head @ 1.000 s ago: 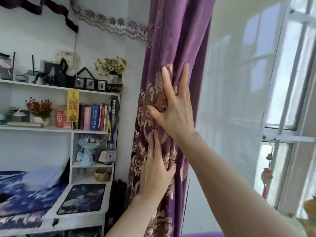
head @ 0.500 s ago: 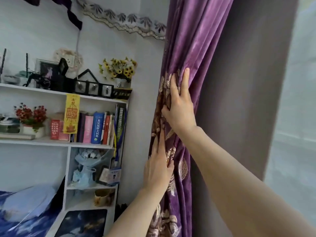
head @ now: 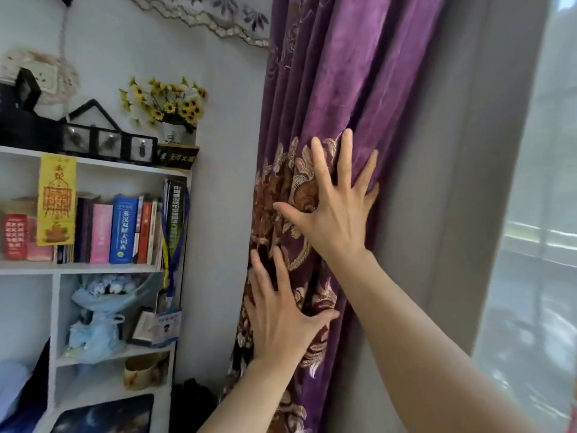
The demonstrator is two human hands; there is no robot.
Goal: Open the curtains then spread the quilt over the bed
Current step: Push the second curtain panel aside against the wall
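A purple velvet curtain (head: 343, 73) with gold embroidered flowers hangs bunched in folds beside the wall corner. My right hand (head: 334, 210) lies flat on it with fingers spread, palm against the embroidery. My left hand (head: 281, 317) presses the same curtain lower down, fingers also apart. Neither hand grips the cloth. A grey lining (head: 443, 214) shows on the curtain's right side. The quilt and bed are mostly out of view; a bit of blue bedding (head: 22, 392) shows at the bottom left.
A white bookshelf (head: 93, 270) stands left of the curtain with books, yellow flowers (head: 165, 101), picture frames and a wrapped bouquet. A sheer white curtain (head: 537, 245) covers the window on the right. A dark object sits on the floor by the shelf.
Both hands have opened out flat, fingers spread wider on the curtain. The view has moved closer and slightly left, and the curtain sits bunched nearer the wall.
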